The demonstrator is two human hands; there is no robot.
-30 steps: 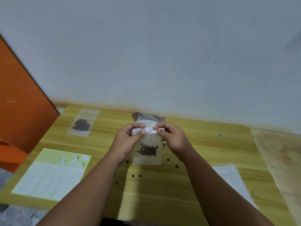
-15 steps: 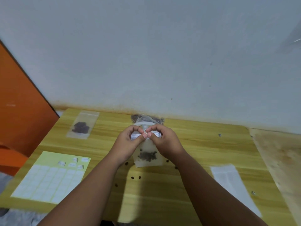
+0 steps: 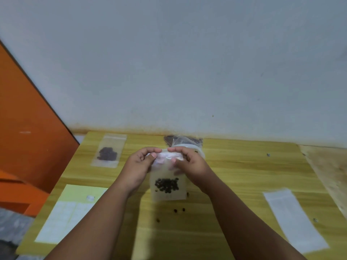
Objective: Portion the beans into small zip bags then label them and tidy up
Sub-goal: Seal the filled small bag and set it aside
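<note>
- At mid-desk (image 3: 244, 171), I see both hands raised to the top edge of a small bag (image 3: 169, 195).
- The left hand (image 3: 138, 166) pinches the left end of the bag's top strip, with the thumb in front and the fingers curled over the back.
- The right hand (image 3: 191, 165) pinches the right end of the strip in the same way, and the fingertips of the two hands almost meet above it.
- The bag hangs upright between the hands. I cannot tell whether its lower edge touches the desk.
- Beans (image 3: 166, 185) sit in a dark cluster in the bag's lower half.
- A few loose beans (image 3: 175, 210) lie on the desk just in front of the bag.
- Behind the hands, by the wall, I see a crumpled supply bag (image 3: 185, 141) with dark beans inside.
- At far left a filled bag (image 3: 109, 153) lies flat on the desk.
- At near left lies a label sheet (image 3: 67, 214).
- At near right lies a white strip (image 3: 294, 220), too blurred for me to identify.
</note>
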